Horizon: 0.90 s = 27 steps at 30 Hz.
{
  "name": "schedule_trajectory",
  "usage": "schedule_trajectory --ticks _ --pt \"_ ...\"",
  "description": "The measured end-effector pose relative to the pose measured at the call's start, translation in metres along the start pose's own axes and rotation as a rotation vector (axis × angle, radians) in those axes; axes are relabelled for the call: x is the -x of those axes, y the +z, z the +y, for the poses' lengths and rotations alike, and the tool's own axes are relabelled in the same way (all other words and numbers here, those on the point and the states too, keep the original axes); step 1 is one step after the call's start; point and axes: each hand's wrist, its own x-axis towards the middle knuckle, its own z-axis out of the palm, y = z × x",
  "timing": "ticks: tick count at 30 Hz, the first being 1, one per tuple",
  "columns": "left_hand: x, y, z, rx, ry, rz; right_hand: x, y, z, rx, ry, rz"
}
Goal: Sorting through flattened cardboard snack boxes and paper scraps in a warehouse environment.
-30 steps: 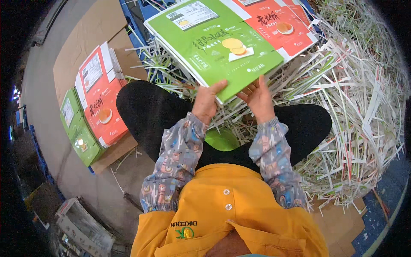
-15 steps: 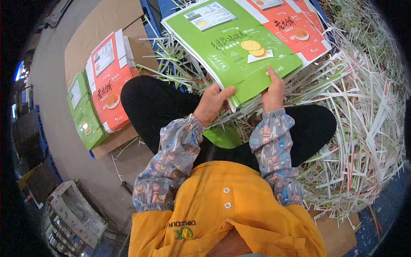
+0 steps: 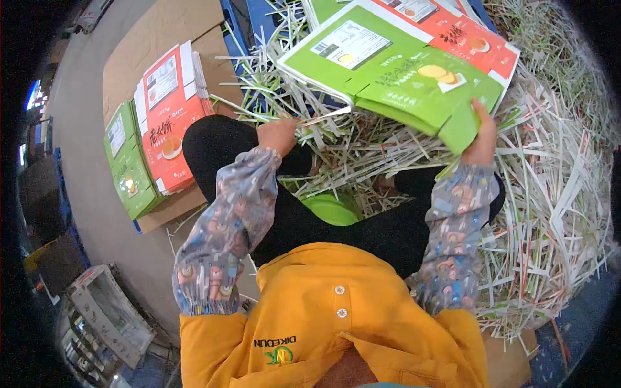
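My right hand (image 3: 480, 137) grips the near corner of a green printed flat carton sheet (image 3: 394, 71), thumb on top. Bent folds show along the sheet's near side, where it tilts up. My left hand (image 3: 277, 136) is a closed fist around the end of a narrow white paper strip (image 3: 326, 116). From the fist the strip runs to the sheet's left corner; whether it is still joined there I cannot tell. Behind the green sheet lie red flat carton sheets (image 3: 453, 35).
Shredded paper strips (image 3: 537, 213) heap at my right and in front of my crossed legs. At left, stacks of red flat cartons (image 3: 169, 123) and green flat cartons (image 3: 126, 161) lie on brown cardboard (image 3: 187, 29). Something green and rounded (image 3: 333, 208) sits between my legs.
My left hand has let go of the sheet's near edge and moved left, now with a white strip. My right hand has moved right with the green sheet, which has turned and bent.
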Motion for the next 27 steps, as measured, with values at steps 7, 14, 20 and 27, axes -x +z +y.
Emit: schedule_trajectory --ticks 7,14,20,27 --pt "-0.032 0.03 -0.021 0.318 0.665 -0.284 -0.012 -0.035 0.034 0.014 0.094 -0.007" --pt "-0.045 -0.003 0.073 1.97 -0.269 -0.494 -0.003 -0.028 0.049 0.01 0.022 0.088" --pt "-0.05 -0.01 0.095 2.195 -0.131 0.023 -0.011 -0.037 0.052 0.003 0.05 0.08" --pt "-0.047 -0.043 0.051 1.072 0.28 -0.109 -0.016 -0.053 0.036 -0.097 0.19 0.023"
